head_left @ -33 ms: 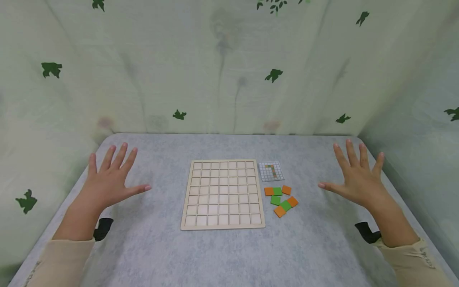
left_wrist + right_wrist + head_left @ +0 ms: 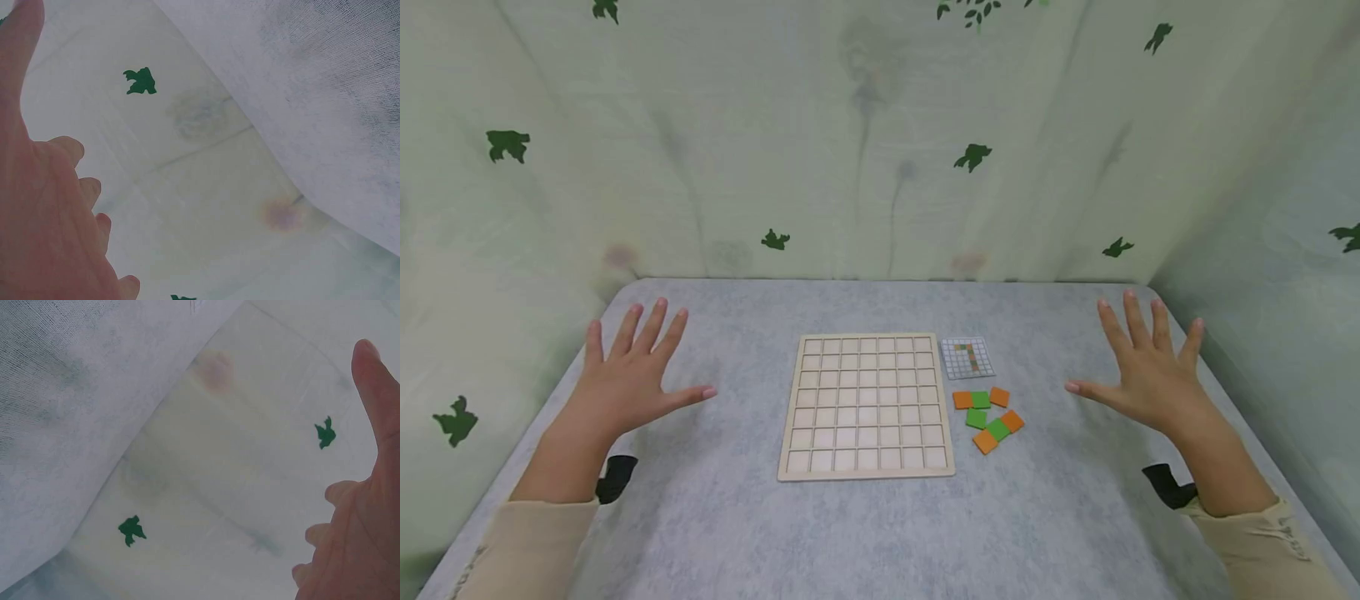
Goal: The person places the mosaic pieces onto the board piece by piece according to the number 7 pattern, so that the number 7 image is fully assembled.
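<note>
My left hand (image 2: 632, 383) is held over the left side of the table, fingers spread and straight, holding nothing. On the other side my right hand (image 2: 1153, 379) is spread the same way, also with nothing in it. Between them lies a pale wooden board (image 2: 867, 408) with a grid of square cells, all bare. A small printed pattern card (image 2: 967, 358) sits by its upper right edge, showing orange and green squares. Below the card are several loose square tiles, orange (image 2: 986, 442) and green (image 2: 976, 418), nearer to the right hand than the left.
The grey table (image 2: 715, 533) has rounded far corners. Behind it and along both sides hangs a pale curtain (image 2: 820, 125) with dark green bird shapes. Black bands (image 2: 617, 478) show at both wrists, by the beige sleeves (image 2: 527, 546).
</note>
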